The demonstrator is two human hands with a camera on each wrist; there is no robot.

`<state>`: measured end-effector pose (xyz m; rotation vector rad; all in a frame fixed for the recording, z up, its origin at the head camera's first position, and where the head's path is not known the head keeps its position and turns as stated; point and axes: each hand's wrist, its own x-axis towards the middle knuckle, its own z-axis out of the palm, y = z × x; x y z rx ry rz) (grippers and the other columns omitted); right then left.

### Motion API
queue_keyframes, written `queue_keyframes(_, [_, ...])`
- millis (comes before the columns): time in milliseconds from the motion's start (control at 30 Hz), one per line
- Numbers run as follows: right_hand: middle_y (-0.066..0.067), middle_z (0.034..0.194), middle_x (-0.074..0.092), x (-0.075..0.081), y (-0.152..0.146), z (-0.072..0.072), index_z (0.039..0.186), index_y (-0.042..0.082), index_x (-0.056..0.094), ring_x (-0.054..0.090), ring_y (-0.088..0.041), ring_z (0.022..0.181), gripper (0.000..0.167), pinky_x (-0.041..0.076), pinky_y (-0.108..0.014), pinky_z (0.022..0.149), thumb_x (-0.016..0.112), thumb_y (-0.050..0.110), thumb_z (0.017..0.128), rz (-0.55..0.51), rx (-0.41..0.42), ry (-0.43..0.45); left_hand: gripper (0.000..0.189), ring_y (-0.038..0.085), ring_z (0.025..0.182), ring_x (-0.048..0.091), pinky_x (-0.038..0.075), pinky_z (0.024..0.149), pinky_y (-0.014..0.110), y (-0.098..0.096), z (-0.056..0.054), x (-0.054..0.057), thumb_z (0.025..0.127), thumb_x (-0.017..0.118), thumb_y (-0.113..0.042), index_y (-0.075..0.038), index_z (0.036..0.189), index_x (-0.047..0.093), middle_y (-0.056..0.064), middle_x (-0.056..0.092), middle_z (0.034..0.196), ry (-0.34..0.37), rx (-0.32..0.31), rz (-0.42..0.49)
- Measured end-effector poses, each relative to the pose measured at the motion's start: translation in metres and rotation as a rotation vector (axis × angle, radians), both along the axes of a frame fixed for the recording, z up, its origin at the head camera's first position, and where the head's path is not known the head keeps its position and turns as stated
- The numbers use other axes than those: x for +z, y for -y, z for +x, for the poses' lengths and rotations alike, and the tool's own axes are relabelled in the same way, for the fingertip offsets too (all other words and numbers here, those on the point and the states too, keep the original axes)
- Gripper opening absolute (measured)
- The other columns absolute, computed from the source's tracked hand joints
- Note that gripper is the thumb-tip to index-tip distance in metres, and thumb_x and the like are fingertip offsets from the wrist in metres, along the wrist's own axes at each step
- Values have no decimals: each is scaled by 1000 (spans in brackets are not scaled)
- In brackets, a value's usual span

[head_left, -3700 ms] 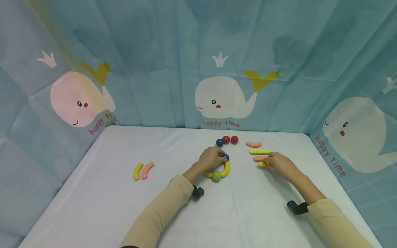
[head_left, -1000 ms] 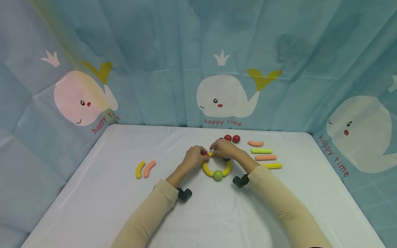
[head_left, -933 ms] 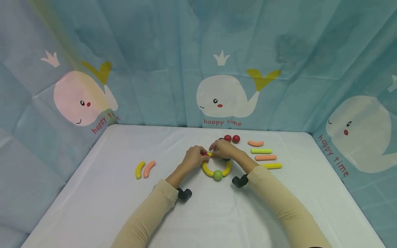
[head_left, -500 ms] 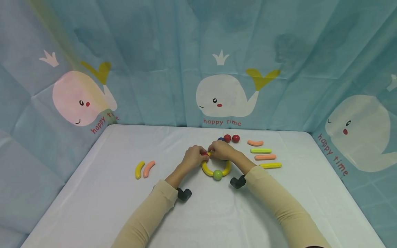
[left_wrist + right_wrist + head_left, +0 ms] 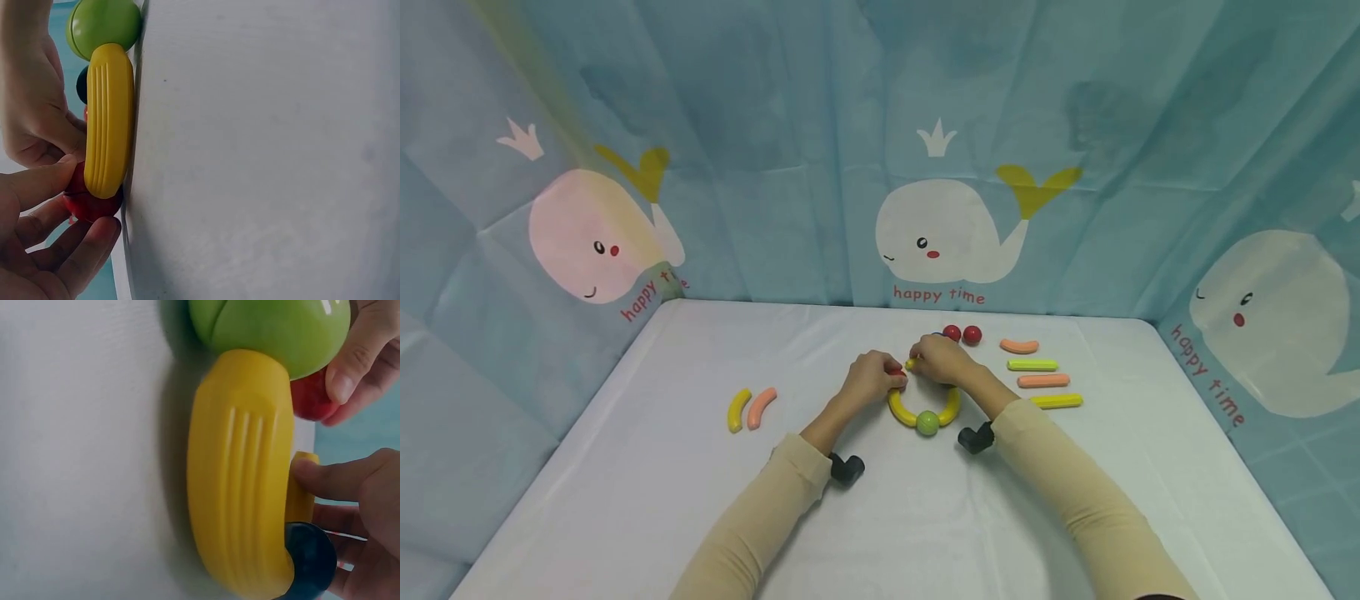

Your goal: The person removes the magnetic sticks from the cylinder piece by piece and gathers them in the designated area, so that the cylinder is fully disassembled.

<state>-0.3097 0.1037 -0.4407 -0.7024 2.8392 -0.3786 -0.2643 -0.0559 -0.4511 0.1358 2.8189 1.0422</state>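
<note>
Where the left hand (image 5: 868,377) is working: its thumb and fingers are pinching a red ball (image 5: 94,197) on the white table (image 5: 625,517).
Right hand: the right hand (image 5: 946,358) is gripping a yellow piece (image 5: 301,499) between thumb and fingers, which are hiding so much of it that I cannot tell its full shape.
Yellow end: the bare tip is pointing toward the red ball, near it; whether the piece is touching the dark blue ball (image 5: 310,559), I cannot tell.
Arcs: the left arc (image 5: 109,119) is linking the red ball to a green ball (image 5: 927,423), touching both; the right arc (image 5: 240,481) is running from the green ball to the dark blue one.
Far edge: two more red balls (image 5: 972,335) are sitting just beyond the right hand.
Right side: an orange curve (image 5: 1019,346), a lime stick (image 5: 1032,365), an orange stick (image 5: 1042,381) and a yellow stick (image 5: 1056,401) are lying apart.
Left side: a yellow curve (image 5: 739,410) and a pink curve (image 5: 762,408) are lying side by side.
</note>
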Motion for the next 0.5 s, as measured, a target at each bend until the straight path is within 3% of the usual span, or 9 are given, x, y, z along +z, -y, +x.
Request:
queue_keyframes(233, [-8, 113, 70, 1, -4, 0, 115, 8, 71, 63, -21, 102, 27, 53, -38, 97, 68, 22, 92, 0, -16, -2, 27, 18, 87, 61, 52, 80, 32, -1, 1, 0, 84, 76, -21, -5, 106, 73, 7, 72, 98, -6, 4, 13])
queue_keyframes(500, [-10, 112, 70, 11, -20, 13, 118, 7, 69, 65, -23, 100, 32, 56, -38, 90, 68, 25, 92, -93, -79, 23, 27, 18, 87, 60, 52, 80, 32, -1, 0, 0, 85, 75, -22, -7, 108, 73, 7, 71, 98, 23, 10, 1])
